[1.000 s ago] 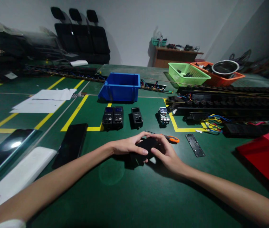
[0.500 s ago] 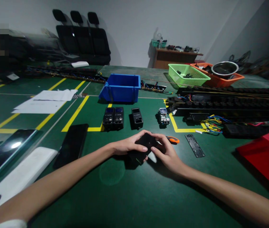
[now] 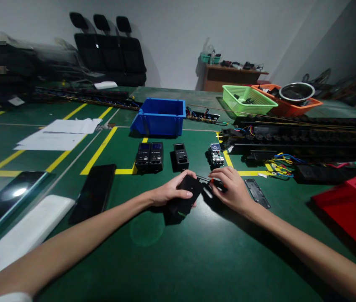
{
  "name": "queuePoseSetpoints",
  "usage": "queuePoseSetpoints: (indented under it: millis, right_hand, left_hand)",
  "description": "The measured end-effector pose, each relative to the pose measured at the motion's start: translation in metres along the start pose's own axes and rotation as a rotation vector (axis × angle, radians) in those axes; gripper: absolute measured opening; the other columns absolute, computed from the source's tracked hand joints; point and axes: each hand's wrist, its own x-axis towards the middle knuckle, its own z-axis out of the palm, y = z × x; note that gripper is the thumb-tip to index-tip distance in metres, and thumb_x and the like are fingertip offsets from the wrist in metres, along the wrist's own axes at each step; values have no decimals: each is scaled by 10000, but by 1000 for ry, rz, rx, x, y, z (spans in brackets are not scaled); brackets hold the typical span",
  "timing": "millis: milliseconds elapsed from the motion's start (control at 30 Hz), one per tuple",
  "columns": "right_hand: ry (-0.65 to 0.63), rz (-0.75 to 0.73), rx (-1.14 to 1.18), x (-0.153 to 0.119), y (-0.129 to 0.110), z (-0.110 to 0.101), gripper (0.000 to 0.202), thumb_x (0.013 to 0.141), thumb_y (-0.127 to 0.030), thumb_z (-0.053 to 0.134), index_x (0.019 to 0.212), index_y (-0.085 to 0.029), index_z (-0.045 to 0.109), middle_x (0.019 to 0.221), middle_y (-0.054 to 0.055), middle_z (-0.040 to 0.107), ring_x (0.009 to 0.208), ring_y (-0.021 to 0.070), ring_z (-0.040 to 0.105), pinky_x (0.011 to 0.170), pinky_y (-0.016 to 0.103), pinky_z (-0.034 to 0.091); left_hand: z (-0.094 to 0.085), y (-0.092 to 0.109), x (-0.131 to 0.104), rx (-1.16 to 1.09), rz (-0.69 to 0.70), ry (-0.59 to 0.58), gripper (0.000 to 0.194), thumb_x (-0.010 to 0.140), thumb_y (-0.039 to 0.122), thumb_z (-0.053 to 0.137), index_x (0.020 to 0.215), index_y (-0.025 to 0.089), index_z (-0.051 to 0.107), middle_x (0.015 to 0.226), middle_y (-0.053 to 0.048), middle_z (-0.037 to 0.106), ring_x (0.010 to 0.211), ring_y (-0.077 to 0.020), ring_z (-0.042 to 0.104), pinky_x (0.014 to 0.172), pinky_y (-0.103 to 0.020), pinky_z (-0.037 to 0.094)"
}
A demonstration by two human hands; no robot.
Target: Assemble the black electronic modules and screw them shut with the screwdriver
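Observation:
My left hand [image 3: 169,191] is closed around a small black plastic case [image 3: 184,194], with the thumb across its top face. My right hand [image 3: 235,191] has its fingers round the black and orange handle of a screwdriver [image 3: 218,185], whose thin shaft points left toward the case. Beyond my hands stand two black modules [image 3: 149,157] side by side, a single one [image 3: 181,157], and a bare circuit board with a small screen [image 3: 216,155]. A flat black cover plate [image 3: 257,193] lies just right of my right hand.
A blue bin [image 3: 160,119] stands behind the modules. Left are a black phone [image 3: 93,193], another phone [image 3: 11,201], a white long object [image 3: 23,239] and papers [image 3: 56,136]. On the right are a red bin [image 3: 351,209], wires [image 3: 281,163] and black rails [image 3: 278,136]. A person sits far left.
My right hand has left the case and moved right onto the screwdriver that lay on the table. The left hand keeps hold of the case in about the same place.

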Motion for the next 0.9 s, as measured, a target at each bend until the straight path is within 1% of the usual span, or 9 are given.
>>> queuePoseSetpoints:
  millis: [67,167,300,400,533,633,767,900]
  right_hand:
    - [-30,17,-106,0,9,3,233,850,-273,618,1076,-213,628,1124,123,635,1055,299,527,879,492,440]
    - [-82,45,-194,-3,17,11,262,852,-330,625,1085,-212,635,1160,131,629,1078,318,512,873,506,430]
    - [-141,54,-198,-7,20,18,161,905,-283,557,1009,-199,648,1031,121,667,957,276,557,793,424,451]
    - [-101,93,-164,-8,21,18,149,933,-271,515,967,-200,642,930,109,662,861,245,580,726,364,458]
    - [-30,138,-51,-9,23,15,186,953,-310,486,1033,-202,615,888,88,655,783,212,612,670,320,463]
    - [-11,76,27,-12,23,13,199,953,-301,493,1080,-197,605,873,75,661,728,182,612,648,297,464]
    - [-57,-68,1,-18,22,14,211,948,-284,508,1090,-195,636,809,57,657,646,150,590,602,269,440]
    - [-90,-166,-28,-22,21,16,228,931,-303,539,1095,-213,669,796,61,666,633,146,590,578,261,422]
  left_hand:
    - [1,0,-1,10,5,19,542,792,332,716,1149,250,318,880,-60,607,762,-219,666,612,-301,546]
    - [3,0,-1,27,19,58,518,782,339,727,1104,251,331,943,-61,588,762,-216,669,614,-316,555]
    - [5,1,1,40,64,107,510,762,335,739,1086,249,355,1028,-62,559,744,-202,670,611,-324,559]
    - [7,1,2,47,111,155,502,751,331,741,1086,240,380,1064,-74,558,770,-200,666,629,-324,560]
    - [5,-2,4,54,151,222,478,752,329,727,1095,235,406,1106,-86,563,802,-203,662,646,-316,555]
    - [3,-6,6,53,190,279,474,761,313,701,1133,251,415,1144,-76,549,819,-199,661,669,-319,552]
    - [4,-6,8,73,249,331,524,758,307,683,1210,265,420,1163,-69,541,843,-190,651,688,-298,538]
    - [7,-3,7,167,239,357,420,776,329,665,1146,216,504,1038,-55,587,822,-179,636,677,-260,509]
